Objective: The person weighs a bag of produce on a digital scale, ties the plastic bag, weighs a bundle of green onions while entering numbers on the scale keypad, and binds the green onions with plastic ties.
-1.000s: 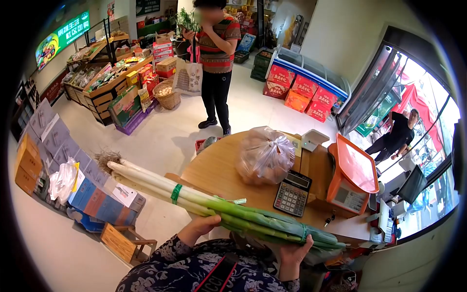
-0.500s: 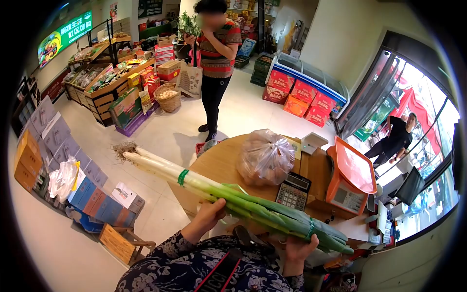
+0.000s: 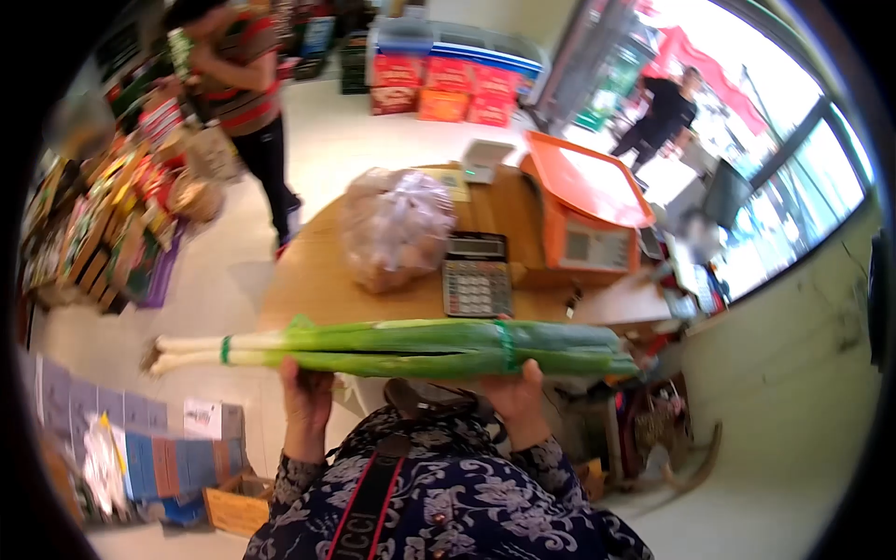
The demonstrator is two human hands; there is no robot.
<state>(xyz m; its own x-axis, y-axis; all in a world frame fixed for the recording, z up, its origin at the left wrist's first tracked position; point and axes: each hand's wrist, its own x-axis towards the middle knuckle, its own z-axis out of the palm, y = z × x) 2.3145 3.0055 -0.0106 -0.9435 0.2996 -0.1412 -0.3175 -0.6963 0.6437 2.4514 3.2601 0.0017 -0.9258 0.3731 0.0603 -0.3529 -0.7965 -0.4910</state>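
Note:
A bundle of leeks (image 3: 411,350), tied with green bands near both ends, lies level across both my hands in front of my body. Its white root ends point left and the dark green leaf ends point right. My left hand (image 3: 306,397) is closed on the bundle from below, left of its middle, thumb at the near side. Under the leafy part, my right hand (image 3: 518,392) grips near the right-hand band. Beyond the leeks, a knotted clear plastic bag (image 3: 397,229) of round items sits on the wooden table (image 3: 313,299), beside a calculator (image 3: 477,275).
An orange weighing scale (image 3: 588,205) stands at the table's right, with a small white device (image 3: 485,161) behind the calculator. One person in a striped top (image 3: 245,70) stands beyond the table; another in black (image 3: 658,117) is near the doorway. Boxes (image 3: 177,462) line the lower left.
The leeks have turned from a slant to level. My view has swung right and down, shifting the table leftward. Both hands still hold the bundle.

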